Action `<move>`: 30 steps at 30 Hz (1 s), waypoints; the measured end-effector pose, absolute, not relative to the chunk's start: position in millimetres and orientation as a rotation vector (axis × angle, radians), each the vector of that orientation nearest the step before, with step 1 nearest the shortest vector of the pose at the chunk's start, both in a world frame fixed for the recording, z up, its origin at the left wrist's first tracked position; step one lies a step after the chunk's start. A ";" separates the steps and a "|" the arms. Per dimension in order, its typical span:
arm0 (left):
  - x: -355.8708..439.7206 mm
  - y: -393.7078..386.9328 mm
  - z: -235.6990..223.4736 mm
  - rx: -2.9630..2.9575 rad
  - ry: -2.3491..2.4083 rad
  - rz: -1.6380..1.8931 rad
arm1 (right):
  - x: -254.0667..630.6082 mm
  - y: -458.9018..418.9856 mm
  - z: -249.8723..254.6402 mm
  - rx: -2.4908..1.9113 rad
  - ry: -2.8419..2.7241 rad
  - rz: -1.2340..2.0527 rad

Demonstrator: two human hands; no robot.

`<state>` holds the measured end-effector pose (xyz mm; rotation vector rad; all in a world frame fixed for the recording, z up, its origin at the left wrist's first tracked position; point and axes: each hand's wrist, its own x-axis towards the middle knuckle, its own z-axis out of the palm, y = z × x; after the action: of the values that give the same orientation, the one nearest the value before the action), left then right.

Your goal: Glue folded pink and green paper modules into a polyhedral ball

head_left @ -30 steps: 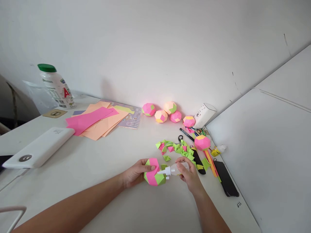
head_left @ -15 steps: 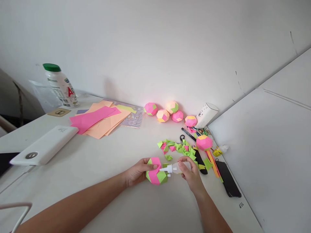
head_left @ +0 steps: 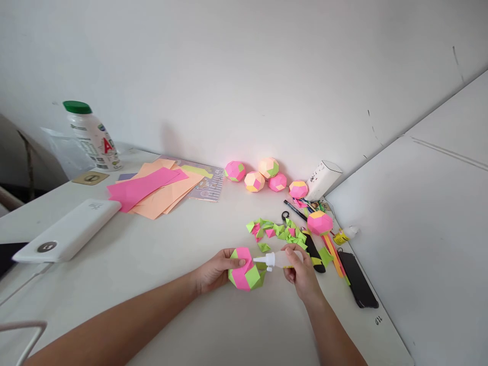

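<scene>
A pink and green folded-paper ball point(head_left: 242, 277) is gripped in my left hand point(head_left: 218, 270), the thumb pressed on its pink face and the other fingers behind it. My right hand point(head_left: 301, 272) is closed around a clear glue bottle point(head_left: 280, 260) with a white nozzle. The bottle lies almost level, its tip pointing left, close to the ball's upper right side. Whether the tip touches the paper I cannot tell. Just beyond both hands lies a scatter of small folded green and pink paper pieces point(head_left: 282, 232).
Several finished paper balls point(head_left: 254, 181) sit along the wall. At right are a utility knife point(head_left: 313, 252), paper strips, a yellow-labelled bottle point(head_left: 345, 235) and a black phone point(head_left: 357, 278). Pink and orange sheets point(head_left: 152, 188), a white power bank point(head_left: 70, 229) and a green-capped bottle point(head_left: 93, 137) are at left.
My right hand has drawn the glue bottle slightly right and up, away from the ball's pink face. My left hand still holds the ball in nearly the same spot.
</scene>
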<state>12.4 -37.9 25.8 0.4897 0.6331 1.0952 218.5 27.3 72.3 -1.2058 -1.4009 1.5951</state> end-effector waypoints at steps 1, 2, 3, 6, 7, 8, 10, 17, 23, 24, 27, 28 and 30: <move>12.1 -37.8 25.7 0.490 0.633 1.094 | 219.6 29.5 70.8 -1.158 -1.364 1.648; 11.8 -37.8 25.6 0.493 0.627 1.093 | 220.5 31.4 70.0 -1.106 -1.327 1.691; 11.5 -37.8 25.5 0.495 0.619 1.091 | 221.3 33.0 69.9 -1.058 -1.296 1.728; 10.9 -38.1 25.5 0.498 0.600 1.088 | 222.2 34.8 72.7 -0.946 -1.276 1.777; 10.8 -38.2 25.8 0.499 0.597 1.087 | 222.0 34.7 73.7 -0.913 -1.293 1.784; 10.6 -38.2 26.1 0.500 0.595 1.085 | 221.6 34.2 74.1 -0.880 -1.316 1.794; 10.4 -38.3 27.0 0.510 0.585 1.079 | 220.5 33.0 73.4 -0.817 -1.360 1.822; 10.0 -38.0 28.3 0.543 0.559 1.064 | 219.3 35.2 61.9 -0.850 -1.395 1.656; 10.2 -37.9 27.0 0.529 0.543 1.070 | 222.1 51.7 46.3 -1.253 -1.397 1.317; 10.1 -38.0 26.6 0.526 0.546 1.072 | 222.4 55.0 42.6 -1.303 -1.416 1.289; 9.7 -38.0 24.7 0.523 0.554 1.079 | 223.9 63.2 31.7 -1.367 -1.479 1.228; 9.5 -38.1 23.9 0.527 0.554 1.076 | 224.8 65.1 28.8 -1.373 -1.497 1.212; 9.1 -38.3 22.4 0.541 0.553 1.066 | 227.3 66.8 25.3 -1.374 -1.537 1.184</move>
<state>9.1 -38.3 22.4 0.5414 0.5526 1.0659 227.3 66.8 25.3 -1.3742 -1.5371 1.1842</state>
